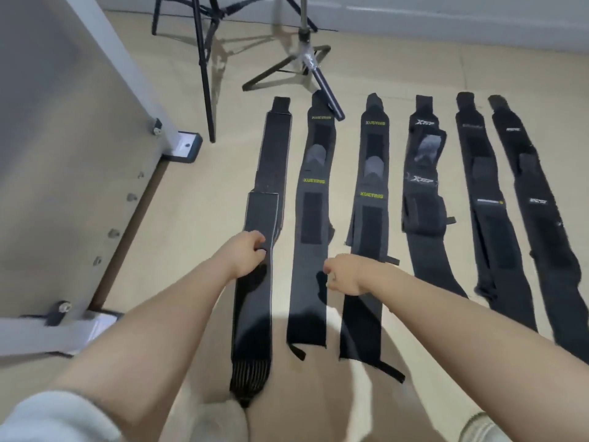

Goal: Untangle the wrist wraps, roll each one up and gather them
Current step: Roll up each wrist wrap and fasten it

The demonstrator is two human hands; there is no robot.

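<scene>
Wraps [366,199] lie untangled in a row on our floor [197,193], none rolled; left hand [245,253] pinches the leftmost wrap [267,173], right hand [345,274] curled, empty.

A beige tiled floor [204,193] runs ahead of both hands and beneath them. Beyond and left of the left hand stands a grey panel [57,129] on a white metal frame [127,68], its dark-capped foot [186,148] resting on the floor. Bolts [113,233] dot the panel's lower edge. Further ahead of the hands, black stand legs [204,74] spread across the floor. Just to their right a tripod [306,59] spreads its legs too. A pale wall base [446,17] lies beyond them.
</scene>
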